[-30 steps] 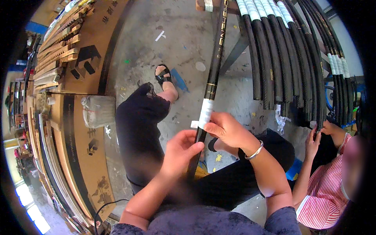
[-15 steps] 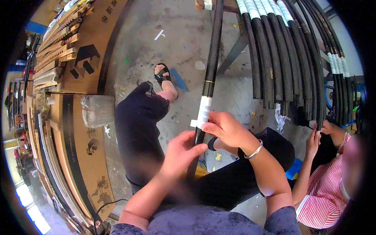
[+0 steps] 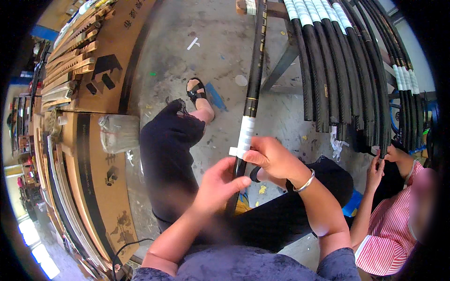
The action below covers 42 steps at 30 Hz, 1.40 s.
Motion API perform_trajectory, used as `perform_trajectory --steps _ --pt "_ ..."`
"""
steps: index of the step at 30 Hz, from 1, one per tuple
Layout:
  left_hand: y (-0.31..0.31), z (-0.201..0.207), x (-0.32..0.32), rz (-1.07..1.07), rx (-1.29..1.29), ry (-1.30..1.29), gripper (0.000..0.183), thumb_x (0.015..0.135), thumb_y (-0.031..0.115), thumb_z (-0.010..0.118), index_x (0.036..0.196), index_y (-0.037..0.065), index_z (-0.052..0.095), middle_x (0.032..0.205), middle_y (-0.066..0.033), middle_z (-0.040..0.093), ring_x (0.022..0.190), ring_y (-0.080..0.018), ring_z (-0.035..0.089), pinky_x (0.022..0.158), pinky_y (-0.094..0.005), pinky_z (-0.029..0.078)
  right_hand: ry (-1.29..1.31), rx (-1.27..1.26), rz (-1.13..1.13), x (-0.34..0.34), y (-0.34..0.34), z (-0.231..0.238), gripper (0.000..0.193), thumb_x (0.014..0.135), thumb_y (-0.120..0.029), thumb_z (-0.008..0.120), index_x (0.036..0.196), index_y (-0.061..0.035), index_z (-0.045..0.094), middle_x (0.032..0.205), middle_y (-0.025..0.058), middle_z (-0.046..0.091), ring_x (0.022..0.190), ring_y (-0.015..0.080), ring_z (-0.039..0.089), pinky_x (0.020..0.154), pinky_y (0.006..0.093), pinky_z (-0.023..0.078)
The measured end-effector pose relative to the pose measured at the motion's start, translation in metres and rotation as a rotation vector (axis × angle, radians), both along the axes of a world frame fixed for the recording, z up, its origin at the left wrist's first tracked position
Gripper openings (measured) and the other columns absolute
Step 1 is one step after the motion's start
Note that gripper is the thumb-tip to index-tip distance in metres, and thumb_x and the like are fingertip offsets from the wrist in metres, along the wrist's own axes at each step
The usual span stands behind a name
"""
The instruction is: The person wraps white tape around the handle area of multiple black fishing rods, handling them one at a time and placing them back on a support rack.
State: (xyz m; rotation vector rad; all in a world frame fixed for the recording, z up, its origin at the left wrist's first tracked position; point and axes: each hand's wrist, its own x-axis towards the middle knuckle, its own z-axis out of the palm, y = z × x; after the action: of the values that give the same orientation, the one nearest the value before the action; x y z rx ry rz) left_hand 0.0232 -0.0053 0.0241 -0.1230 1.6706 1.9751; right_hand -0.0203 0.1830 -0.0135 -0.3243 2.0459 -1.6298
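A long black pole (image 3: 253,89) with gold markings runs from the top of the view down between my hands toward my lap. White tape (image 3: 246,129) is wrapped around it, and a short loose tab (image 3: 233,151) sticks out to the left. My right hand (image 3: 274,158), with a silver bangle at the wrist, presses thumb and fingers on the lower end of the wrapped tape. Just below, my left hand (image 3: 216,185) closes around the black pole, its thumb lying across the front. Some of the fingers of both hands are hidden behind the pole.
Several black poles with white wraps (image 3: 323,70) lie side by side on a metal rack (image 3: 282,63) to the right. A person in a striped top (image 3: 386,234) handles pole ends there. Cardboard boxes (image 3: 105,178) and wooden strips (image 3: 70,61) stand at left.
The pole has turned about its length, bringing gold markings into sight on its upper part. My hands stay at nearly the same place on it.
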Motion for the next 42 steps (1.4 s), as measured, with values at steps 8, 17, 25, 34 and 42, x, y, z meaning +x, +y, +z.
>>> perform_trajectory --steps 8,17,25,34,42 --pt "-0.003 0.002 -0.002 0.041 0.022 -0.168 0.031 0.083 0.009 0.069 0.109 -0.001 0.056 0.09 -0.0066 0.064 0.077 -0.0149 0.063 0.075 -0.0287 0.052 0.009 0.011 -0.015 0.001 -0.002 -0.002 0.044 0.089 -0.045 0.057 0.09 -0.001 0.061 0.077 0.0214 0.061 0.073 0.0371 0.061 0.066 0.0419 0.046" --pt "-0.004 0.005 -0.003 0.057 -0.015 -0.126 0.03 0.08 0.001 0.068 0.107 -0.001 0.057 0.089 -0.0047 0.064 0.08 -0.0126 0.062 0.075 -0.0261 0.051 -0.006 0.011 -0.033 0.002 -0.001 -0.003 0.046 0.088 -0.046 0.058 0.09 -0.0003 0.062 0.079 0.0222 0.062 0.075 0.0372 0.062 0.066 0.0422 0.046" --pt "-0.003 0.015 -0.004 0.107 0.037 -0.165 0.062 0.08 0.002 0.067 0.134 0.003 0.037 0.085 -0.0079 0.061 0.069 -0.0146 0.061 0.065 -0.0278 0.052 0.02 0.141 -0.002 0.0 0.002 0.008 0.044 0.087 -0.045 0.059 0.092 -0.0014 0.064 0.078 0.0225 0.062 0.075 0.0383 0.062 0.066 0.0428 0.046" --pt "0.009 0.005 -0.009 0.007 -0.589 0.333 0.061 0.079 0.004 0.07 0.134 0.003 0.043 0.08 -0.0043 0.058 0.065 -0.0099 0.055 0.062 -0.0228 0.047 0.012 0.268 -0.015 -0.001 -0.001 0.031 0.044 0.087 -0.046 0.058 0.085 -0.0021 0.063 0.073 0.0222 0.062 0.072 0.0393 0.062 0.063 0.0456 0.046" --pt "0.01 0.003 -0.002 0.179 -0.241 0.016 0.055 0.083 -0.001 0.064 0.134 0.003 0.044 0.089 -0.0031 0.052 0.07 -0.0082 0.054 0.058 -0.0233 0.052 0.087 0.381 0.006 0.007 0.01 0.042 0.045 0.089 -0.045 0.056 0.079 -0.0013 0.06 0.069 0.0223 0.061 0.069 0.0407 0.062 0.061 0.048 0.046"
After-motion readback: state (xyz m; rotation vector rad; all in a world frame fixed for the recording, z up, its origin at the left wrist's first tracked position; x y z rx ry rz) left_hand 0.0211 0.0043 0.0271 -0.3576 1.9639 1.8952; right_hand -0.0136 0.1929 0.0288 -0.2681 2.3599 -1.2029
